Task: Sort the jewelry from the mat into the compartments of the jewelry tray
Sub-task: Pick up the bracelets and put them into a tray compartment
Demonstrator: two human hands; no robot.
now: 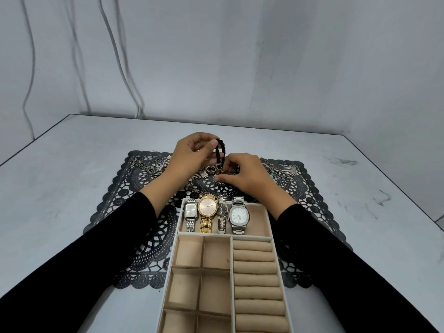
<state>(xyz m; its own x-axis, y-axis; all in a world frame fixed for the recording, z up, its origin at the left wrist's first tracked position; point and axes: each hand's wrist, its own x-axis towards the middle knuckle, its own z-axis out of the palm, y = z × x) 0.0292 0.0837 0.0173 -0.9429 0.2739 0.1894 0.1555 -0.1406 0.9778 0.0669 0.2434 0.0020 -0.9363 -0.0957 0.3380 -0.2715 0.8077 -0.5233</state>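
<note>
Head view shows your left hand (194, 152) raised above the far half of the black lace mat (120, 200). Its thumb and fingers (212, 144) pinch the top of a black bead bracelet (221, 152), which hangs down in a loop, lifted off the mat. Your right hand (245, 174) sits just beside it, lower and nearer the mat. Its fingers (227, 180) are curled in, with their tips at the bottom end of the bracelet. Whether they actually grip the beads or only touch them cannot be told from here. Both your sleeves are black.

More jewelry lies across the far part of the mat. There are chains and rings (150, 164) to the left of your hands, a broad ring (211, 169) under the bracelet, and a silver fan-shaped piece (289, 169) with small rings to the right.

Your beige jewelry tray (168, 284) rests on the near part of the mat, between your forearms. Its long far compartment holds four watches side by side. From the left they are a square silver watch (191, 211), a gold watch (207, 207), a small silver watch (222, 210) and a large white-dialled silver watch (238, 215). Nearer you, square compartments (189, 253) fill the left side and padded ring rolls (257, 272) fill the right. The mat lies on a pale grey surface (60, 188).
</note>
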